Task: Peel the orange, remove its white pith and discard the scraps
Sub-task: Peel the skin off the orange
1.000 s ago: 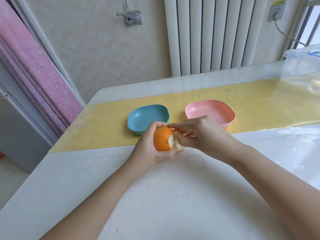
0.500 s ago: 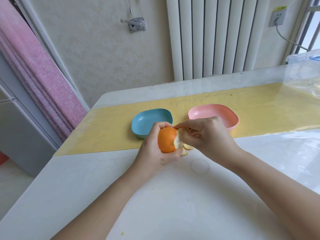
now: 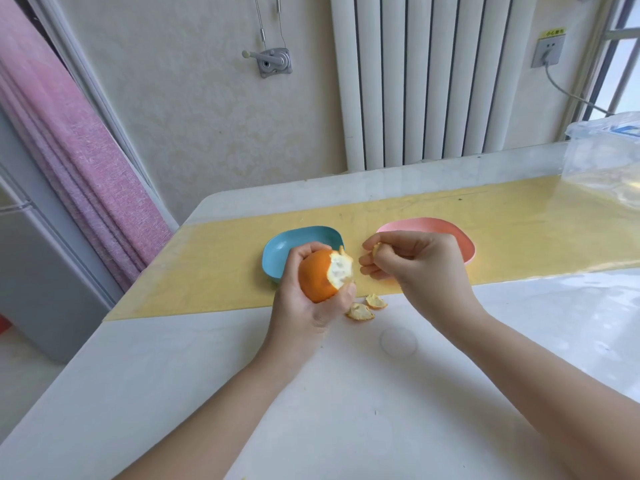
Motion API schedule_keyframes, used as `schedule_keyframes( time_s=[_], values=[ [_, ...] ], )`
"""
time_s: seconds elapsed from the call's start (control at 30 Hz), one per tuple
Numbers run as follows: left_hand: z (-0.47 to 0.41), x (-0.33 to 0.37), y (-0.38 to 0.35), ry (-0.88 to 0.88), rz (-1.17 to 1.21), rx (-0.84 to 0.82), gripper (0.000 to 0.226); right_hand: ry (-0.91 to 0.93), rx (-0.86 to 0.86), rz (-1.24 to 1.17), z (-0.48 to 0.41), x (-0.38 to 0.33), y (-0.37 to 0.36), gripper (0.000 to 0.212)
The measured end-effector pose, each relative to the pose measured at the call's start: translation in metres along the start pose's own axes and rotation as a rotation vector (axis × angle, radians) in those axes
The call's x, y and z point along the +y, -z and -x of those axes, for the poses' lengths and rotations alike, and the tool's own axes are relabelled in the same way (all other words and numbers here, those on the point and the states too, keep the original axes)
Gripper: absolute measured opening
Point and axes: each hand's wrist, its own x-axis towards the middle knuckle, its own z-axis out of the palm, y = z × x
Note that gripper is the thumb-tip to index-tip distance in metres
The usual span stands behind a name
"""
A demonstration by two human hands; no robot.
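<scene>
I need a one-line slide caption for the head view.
Left hand grips a partly peeled orange; right hand pinches a small peel piece; two peel scraps lie on the table.

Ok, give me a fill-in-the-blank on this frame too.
The left hand grips the orange, whose bared pith looks ____.
____ peel scraps lie on the table.
The right hand, pinching a peel piece, partly hides the pink dish, which stands ____ of the blue dish.
Missing: white; two; right.
</scene>
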Motion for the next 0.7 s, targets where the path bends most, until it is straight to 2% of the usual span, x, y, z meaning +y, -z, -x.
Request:
schedule_keyframes(
  time_s=[0.1, 0.2, 0.33, 0.47, 0.6, 0.7],
  values=[
    [-0.005, 0.002, 0.004, -0.019, 0.066, 0.06, 0.046, -0.091, -0.083, -0.096, -0.005, 0.0, 0.004, 0.029],
    [-0.008, 0.003, 0.009, 0.041, 0.129, 0.024, 0.05, -0.081, -0.199, 0.052, -0.006, 0.005, 0.005, 0.028],
    [-0.01, 0.0, 0.009, 0.133, 0.153, -0.095, 0.063, 0.086, -0.316, 0.47, -0.002, 0.013, 0.006, 0.025],
    [-0.01, -0.003, 0.011, 0.201, 0.115, -0.121, 0.068, 0.137, -0.356, 0.378, -0.004, 0.015, 0.008, 0.031],
    [-0.011, -0.003, 0.013, 0.204, 0.02, -0.136, 0.068, 0.391, -0.463, 0.47, -0.004, 0.014, 0.013, 0.047],
    [-0.01, -0.005, 0.015, 0.174, -0.129, -0.165, 0.067, 0.446, -0.473, 0.462, -0.007, 0.013, 0.017, 0.051]
  ],
)
